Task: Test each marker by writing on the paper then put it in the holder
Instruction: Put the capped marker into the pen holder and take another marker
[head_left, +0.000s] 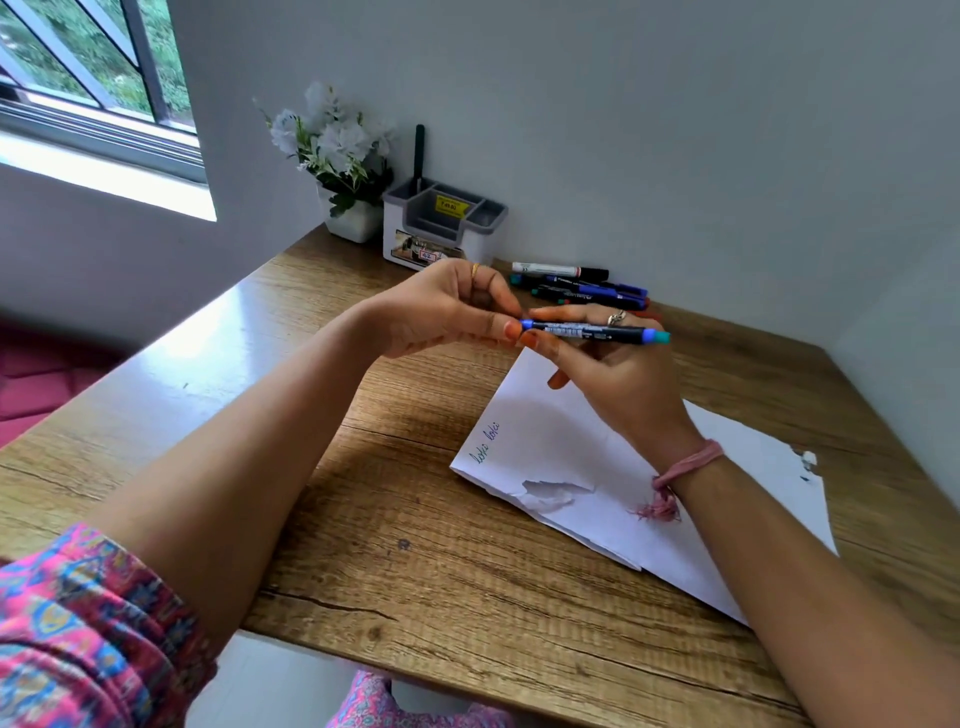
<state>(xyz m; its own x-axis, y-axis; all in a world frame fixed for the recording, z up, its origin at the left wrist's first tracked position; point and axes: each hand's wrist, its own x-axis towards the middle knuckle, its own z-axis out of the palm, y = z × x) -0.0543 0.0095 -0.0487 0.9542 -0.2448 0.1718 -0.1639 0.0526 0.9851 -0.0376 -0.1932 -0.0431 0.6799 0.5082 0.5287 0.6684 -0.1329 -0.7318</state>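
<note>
A black marker (587, 330) with blue ends lies level in the air above the table. My right hand (608, 374) grips its barrel. My left hand (447, 312) pinches its left blue end with thumb and fingertips. Below them lies a white sheet of paper (571, 457), torn near its front, with small handwriting at its left edge. The white and grey holder (441, 223) stands at the back by the wall with one dark marker (418, 156) upright in it. Several more markers (576, 288) lie in a heap to the right of the holder.
A white pot of white flowers (337, 166) stands left of the holder in the corner. The wooden table (363, 493) ends at the wall behind and to the right. A window is at the upper left.
</note>
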